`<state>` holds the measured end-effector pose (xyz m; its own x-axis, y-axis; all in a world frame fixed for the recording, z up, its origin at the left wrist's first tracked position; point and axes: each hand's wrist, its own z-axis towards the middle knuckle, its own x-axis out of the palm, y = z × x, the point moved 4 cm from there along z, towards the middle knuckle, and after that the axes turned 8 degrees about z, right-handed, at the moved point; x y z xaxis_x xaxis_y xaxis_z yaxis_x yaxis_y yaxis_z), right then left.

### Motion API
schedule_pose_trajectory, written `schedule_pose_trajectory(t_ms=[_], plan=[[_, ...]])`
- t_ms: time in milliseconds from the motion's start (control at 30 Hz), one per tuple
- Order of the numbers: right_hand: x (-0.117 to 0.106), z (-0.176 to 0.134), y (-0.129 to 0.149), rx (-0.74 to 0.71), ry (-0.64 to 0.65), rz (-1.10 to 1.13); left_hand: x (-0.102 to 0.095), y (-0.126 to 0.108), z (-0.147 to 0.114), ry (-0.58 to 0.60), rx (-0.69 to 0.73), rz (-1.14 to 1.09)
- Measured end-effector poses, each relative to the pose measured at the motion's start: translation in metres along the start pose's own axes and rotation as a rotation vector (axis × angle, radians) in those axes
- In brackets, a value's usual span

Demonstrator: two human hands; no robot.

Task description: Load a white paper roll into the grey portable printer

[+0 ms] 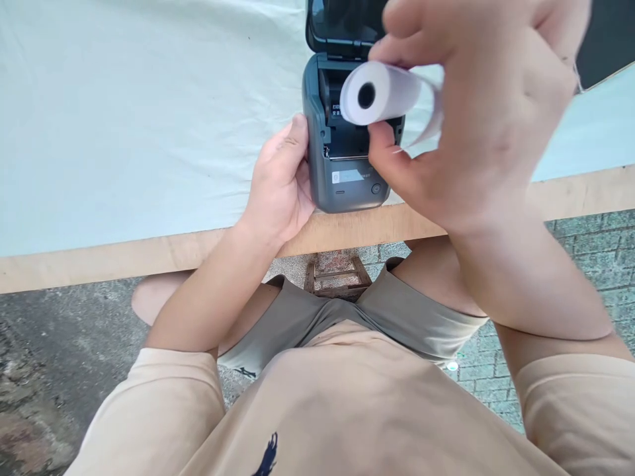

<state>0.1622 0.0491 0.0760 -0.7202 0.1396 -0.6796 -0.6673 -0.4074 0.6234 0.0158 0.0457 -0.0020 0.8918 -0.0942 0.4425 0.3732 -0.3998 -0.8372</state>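
A dark grey portable label printer point(322, 188) lies near the table's front edge, its hinged lid point(342, 26) swung up and away from me. My left hand point(282, 175) grips the printer's left side, thumb along the casing. Between the thumb and fingers of my right hand point(476, 119) is a white paper roll point(397, 92) with a dark core, held above the open compartment. A loose strip of its paper curls towards my palm. The roll hides part of the compartment's inside.
A pale cloth point(149, 132) covers the table, with a bare wooden edge point(114, 258) along the front. At the upper right lies a dark flat object point(605, 46). Below the table are my legs, a wooden frame point(340, 281) and paved ground.
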Motion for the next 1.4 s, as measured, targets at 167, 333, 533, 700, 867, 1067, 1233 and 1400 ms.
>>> schedule_pose_trajectory(t_ms=[167, 333, 533, 700, 867, 1067, 1233, 1400], plan=[[0.012, 0.003, 0.021, -0.167, -0.038, -0.387, -0.001, -0.001, -0.001, 0.020, -0.009, 0.012], [0.014, 0.013, 0.017, 0.007, 0.233, -0.447, -0.002, -0.002, -0.001, -0.035, -0.049, 0.024], [0.010, 0.001, 0.003, -0.147, 0.141, -0.418, 0.001, -0.003, -0.002, -0.016, -0.051, 0.021], [0.009, -0.019, 0.006, -0.471, -0.015, -0.291, 0.000, -0.002, -0.001, 0.026, 0.000, -0.017], [0.012, -0.028, 0.006, -0.590, 0.000, -0.225, 0.001, -0.004, 0.000, 0.037, 0.005, -0.017], [0.013, -0.028, -0.001, -0.584, 0.047, -0.171, 0.006, -0.008, -0.002, 0.103, 0.020, -0.072], [0.013, -0.029, -0.005, -0.534, 0.068, -0.124, 0.002, -0.008, -0.007, 0.094, 0.001, 0.093], [0.007, -0.025, -0.011, -0.461, 0.098, -0.058, 0.000, -0.007, -0.007, 0.068, -0.019, 0.126]])
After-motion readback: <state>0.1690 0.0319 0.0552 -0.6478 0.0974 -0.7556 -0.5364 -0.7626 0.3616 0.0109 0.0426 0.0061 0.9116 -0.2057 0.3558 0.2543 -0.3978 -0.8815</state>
